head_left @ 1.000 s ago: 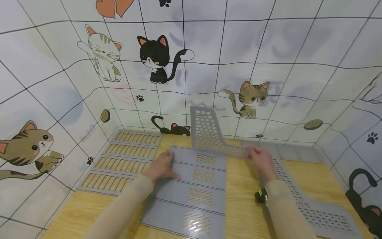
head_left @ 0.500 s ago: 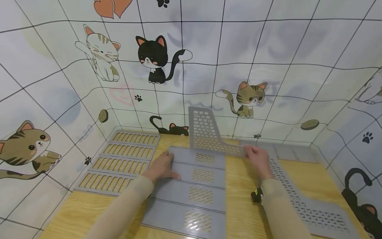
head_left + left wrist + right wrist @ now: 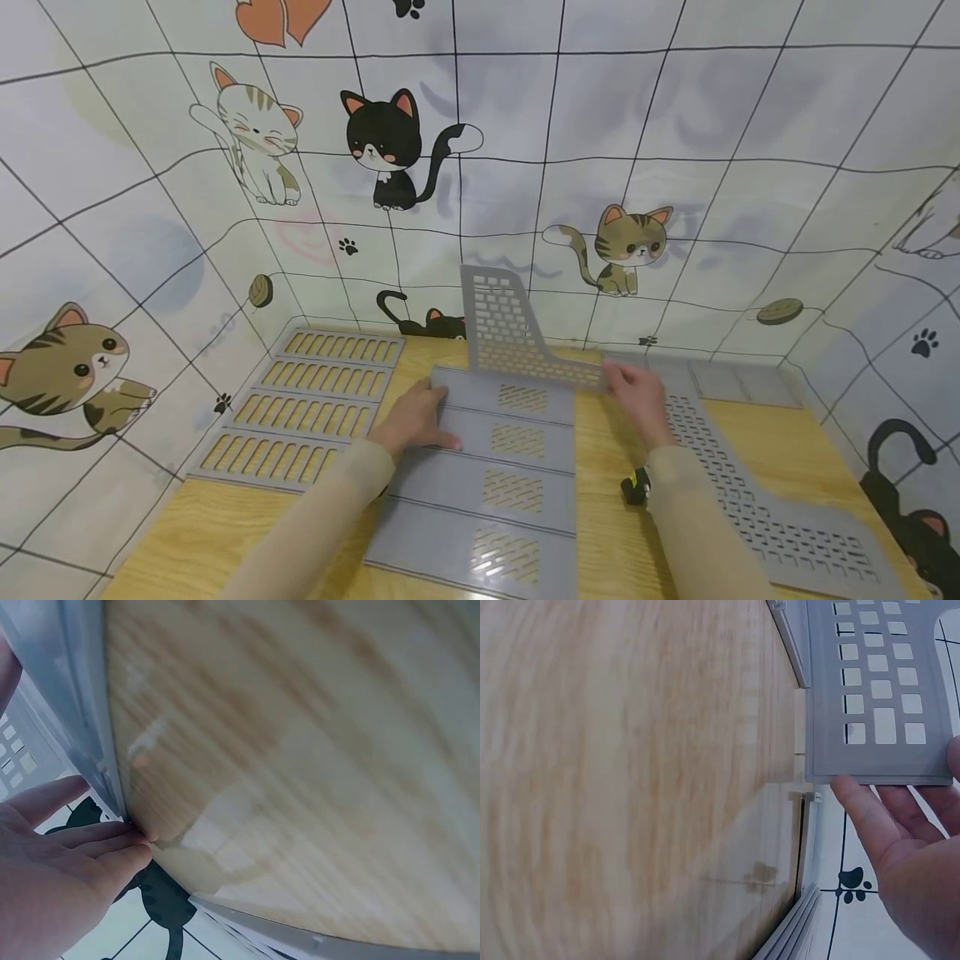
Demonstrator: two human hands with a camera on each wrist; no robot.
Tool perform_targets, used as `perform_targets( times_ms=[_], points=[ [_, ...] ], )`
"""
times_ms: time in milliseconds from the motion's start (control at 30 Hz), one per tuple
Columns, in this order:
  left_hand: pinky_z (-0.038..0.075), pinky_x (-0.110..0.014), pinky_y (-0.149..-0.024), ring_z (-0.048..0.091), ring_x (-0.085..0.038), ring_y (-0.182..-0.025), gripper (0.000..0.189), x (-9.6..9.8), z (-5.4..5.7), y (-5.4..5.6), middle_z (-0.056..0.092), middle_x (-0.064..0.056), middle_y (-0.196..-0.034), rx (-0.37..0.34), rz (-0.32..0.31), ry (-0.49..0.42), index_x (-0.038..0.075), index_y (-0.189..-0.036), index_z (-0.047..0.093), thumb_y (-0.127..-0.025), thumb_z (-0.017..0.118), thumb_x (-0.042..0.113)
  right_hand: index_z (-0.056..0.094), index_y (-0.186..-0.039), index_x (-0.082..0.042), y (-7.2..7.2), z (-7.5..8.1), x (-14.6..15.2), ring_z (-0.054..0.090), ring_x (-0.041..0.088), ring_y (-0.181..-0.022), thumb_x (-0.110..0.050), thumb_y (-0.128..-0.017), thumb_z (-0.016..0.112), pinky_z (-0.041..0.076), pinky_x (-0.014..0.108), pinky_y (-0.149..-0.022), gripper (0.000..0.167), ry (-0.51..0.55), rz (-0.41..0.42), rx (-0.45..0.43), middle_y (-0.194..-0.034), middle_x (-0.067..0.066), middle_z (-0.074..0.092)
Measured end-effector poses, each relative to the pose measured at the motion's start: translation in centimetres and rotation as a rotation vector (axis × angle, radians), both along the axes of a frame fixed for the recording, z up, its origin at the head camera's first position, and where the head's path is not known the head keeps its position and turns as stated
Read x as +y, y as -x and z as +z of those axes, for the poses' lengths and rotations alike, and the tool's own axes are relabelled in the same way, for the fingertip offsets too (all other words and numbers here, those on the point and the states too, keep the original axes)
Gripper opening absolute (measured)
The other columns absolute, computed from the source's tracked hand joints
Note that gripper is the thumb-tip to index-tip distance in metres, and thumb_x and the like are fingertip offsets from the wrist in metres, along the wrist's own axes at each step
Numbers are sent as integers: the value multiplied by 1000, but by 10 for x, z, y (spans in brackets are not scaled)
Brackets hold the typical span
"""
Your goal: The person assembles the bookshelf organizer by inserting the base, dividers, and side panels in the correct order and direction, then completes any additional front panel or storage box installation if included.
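Note:
My right hand [image 3: 637, 398] pinches one end of a thin grey L-shaped panel [image 3: 471, 321] with brick-pattern cutouts. The panel stands on edge at the back of a flat grey board [image 3: 450, 479], its tall part to the left. Seen from the right wrist, fingers [image 3: 866, 814] lie at the end of the cutout panel [image 3: 825, 705]. My left hand [image 3: 415, 421] rests at the back left corner of the flat board, thumb stretched over its top. In the left wrist view its straight fingers [image 3: 112, 851] touch the edge of the board [image 3: 67, 682].
A slotted grey panel [image 3: 272, 427] lies left on the wooden table [image 3: 607, 492]. Another L-shaped perforated panel [image 3: 817, 508] lies right, under my right forearm. Flat grey pieces [image 3: 776, 387] lie at the back right. Cat-print walls [image 3: 510, 192] enclose the table's back and sides.
My right hand and the upright L-shaped panel have shifted slightly left. The flat board and my left hand have slid a little to the right.

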State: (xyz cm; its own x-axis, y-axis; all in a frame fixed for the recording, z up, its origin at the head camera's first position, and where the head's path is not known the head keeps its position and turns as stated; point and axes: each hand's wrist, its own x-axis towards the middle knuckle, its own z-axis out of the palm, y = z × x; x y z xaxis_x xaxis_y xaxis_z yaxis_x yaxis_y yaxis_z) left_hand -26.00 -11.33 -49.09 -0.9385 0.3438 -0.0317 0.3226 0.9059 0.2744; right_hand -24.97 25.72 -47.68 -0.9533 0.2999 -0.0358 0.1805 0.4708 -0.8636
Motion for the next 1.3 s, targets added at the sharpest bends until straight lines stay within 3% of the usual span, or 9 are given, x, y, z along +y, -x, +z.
perform_targets(
  times_ms=[133,300,567,800,1033,1300],
  points=[
    [46,-51,-111,53,-42,-133,110,-1,1,0,49,-31,-148,7,3,-1,-2,-143,57,-59,97,56,61,-141,-7,0,1,0,63,37,-124,-59,-105,48,50,54,-106,65,1,7,-15,-139,22,62],
    [38,-52,-118,43,-45,-143,114,-3,-1,0,39,-33,-156,-31,9,-19,-4,-147,52,-61,95,58,60,-140,-4,-2,-1,2,59,38,-119,-76,-99,36,48,55,-101,86,-49,9,-104,-134,25,63],
    [39,-51,-118,42,-44,-144,114,-7,-7,-1,37,-30,-158,-34,24,-20,-1,-149,51,-61,95,57,64,-135,-1,3,-9,-19,62,40,-120,-65,-105,39,45,56,-107,75,4,-10,-117,-129,24,67],
    [37,-50,-119,39,-42,-147,112,-5,-7,-1,35,-28,-160,-49,30,-37,1,-152,49,-65,94,57,70,-126,-3,5,-13,-35,62,35,-121,-74,-99,42,46,53,-107,81,62,-18,-69,-127,20,70],
    [37,-50,-119,38,-41,-147,114,-2,-6,-1,33,-27,-162,-69,45,-11,1,-153,48,-65,94,58,62,-140,-5,4,-10,-41,58,37,-130,-70,-101,44,43,55,-112,78,84,80,-115,-138,21,64],
    [37,-49,-119,38,-41,-148,113,0,-4,1,32,-27,-162,-64,42,13,2,-153,47,-67,91,59,41,-158,-12,6,-6,-39,35,40,-150,-49,-108,46,28,58,-122,63,90,229,-121,-162,17,39]
  ],
)
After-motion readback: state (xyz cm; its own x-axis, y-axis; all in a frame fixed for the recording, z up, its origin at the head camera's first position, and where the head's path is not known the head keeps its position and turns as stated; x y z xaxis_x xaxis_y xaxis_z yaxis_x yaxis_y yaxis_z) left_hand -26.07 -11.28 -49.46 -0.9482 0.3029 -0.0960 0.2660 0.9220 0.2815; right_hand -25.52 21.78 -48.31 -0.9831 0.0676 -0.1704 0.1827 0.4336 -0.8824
